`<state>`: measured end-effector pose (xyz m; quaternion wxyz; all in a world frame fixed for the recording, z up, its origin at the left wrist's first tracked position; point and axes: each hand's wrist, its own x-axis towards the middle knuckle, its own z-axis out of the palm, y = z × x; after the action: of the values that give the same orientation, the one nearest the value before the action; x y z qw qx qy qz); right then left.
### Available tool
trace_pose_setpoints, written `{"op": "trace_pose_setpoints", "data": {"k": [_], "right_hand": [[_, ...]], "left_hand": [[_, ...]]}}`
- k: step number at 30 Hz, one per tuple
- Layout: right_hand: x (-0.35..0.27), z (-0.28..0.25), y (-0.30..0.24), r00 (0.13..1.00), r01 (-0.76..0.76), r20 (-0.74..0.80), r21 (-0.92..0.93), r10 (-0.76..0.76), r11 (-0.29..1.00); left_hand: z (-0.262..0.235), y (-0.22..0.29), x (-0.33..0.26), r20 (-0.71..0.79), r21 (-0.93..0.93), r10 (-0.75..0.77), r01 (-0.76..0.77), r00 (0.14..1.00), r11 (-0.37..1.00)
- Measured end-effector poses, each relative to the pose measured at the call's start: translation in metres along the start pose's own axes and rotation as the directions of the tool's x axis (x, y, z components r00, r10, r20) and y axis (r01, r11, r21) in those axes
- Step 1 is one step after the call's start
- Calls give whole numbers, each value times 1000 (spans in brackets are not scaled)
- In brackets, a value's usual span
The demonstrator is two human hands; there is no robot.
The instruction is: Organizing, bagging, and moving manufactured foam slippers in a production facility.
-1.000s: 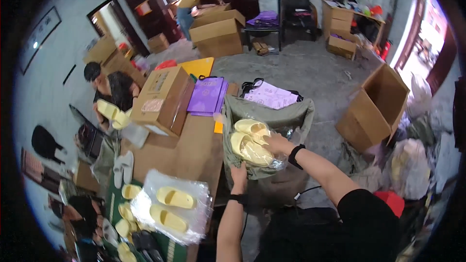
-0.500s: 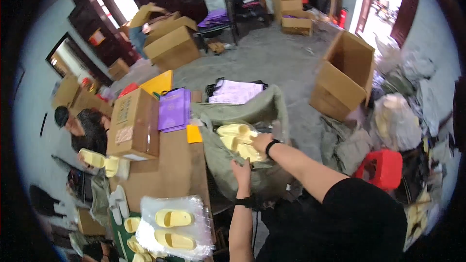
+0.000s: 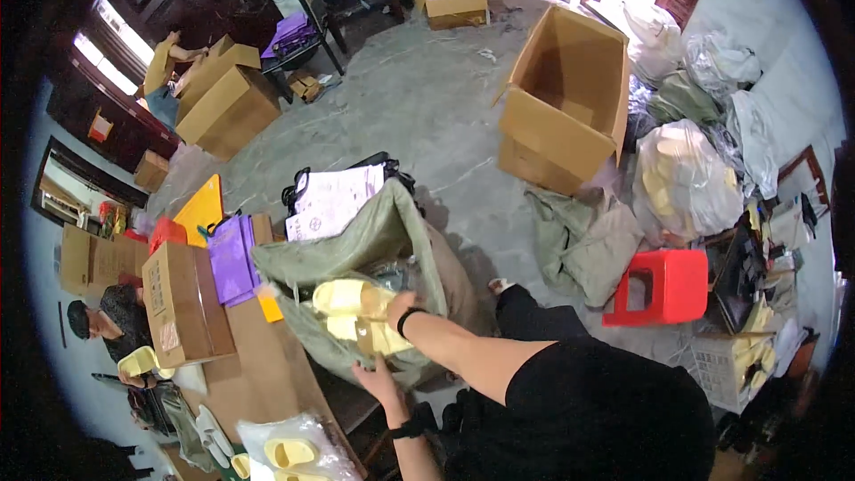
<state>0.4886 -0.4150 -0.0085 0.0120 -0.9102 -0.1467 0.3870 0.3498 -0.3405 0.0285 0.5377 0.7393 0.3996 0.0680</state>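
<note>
The yellow slippers (image 3: 343, 297) are in the open mouth of a big green sack (image 3: 441, 285). My right grip (image 3: 402, 307) touches their right side, but I cannot tell from here if it is closed on them. My left grip (image 3: 378, 380) is low, by the near edge of the sack; I cannot tell if it is open or closed. To the left is a brown tabletop (image 3: 276, 365). It has a brown box (image 3: 187, 312), some purple bags (image 3: 233, 258), and two more yellow slippers on clear plastic (image 3: 258, 438). Behind the box, I see a person in dark clothes (image 3: 126, 325) holding a yellow slipper (image 3: 139, 361). To the right, a red stool (image 3: 668, 288) stands on the gray floor (image 3: 419, 116) near a tall open box (image 3: 548, 138).
</note>
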Motion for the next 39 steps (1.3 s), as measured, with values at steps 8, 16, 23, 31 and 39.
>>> {"op": "trace_pose_setpoints", "data": {"k": [8, 16, 23, 31, 39], "right_hand": [[16, -60, 84, 674, 715, 51, 208, -737, 668], [142, -114, 187, 929, 314, -251, 923, -270, 221], [174, -111, 254, 971, 128, -228, 737, 66, 664], [234, -138, 205, 996, 16, -68, 785, 61, 619], [250, -173, 218, 586, -499, 617, 786, -526, 365]], "left_hand": [[69, 3, -20, -158, -352, -186, 121, 970, 928], [58, -4, -32, -276, -225, -60, -4, 959, 974], [52, -18, -34, -266, -306, -141, 56, 954, 951], [61, -27, -35, -451, -204, -225, 145, 864, 968], [134, -5, -28, -709, -231, -336, 246, 620, 941]]}}
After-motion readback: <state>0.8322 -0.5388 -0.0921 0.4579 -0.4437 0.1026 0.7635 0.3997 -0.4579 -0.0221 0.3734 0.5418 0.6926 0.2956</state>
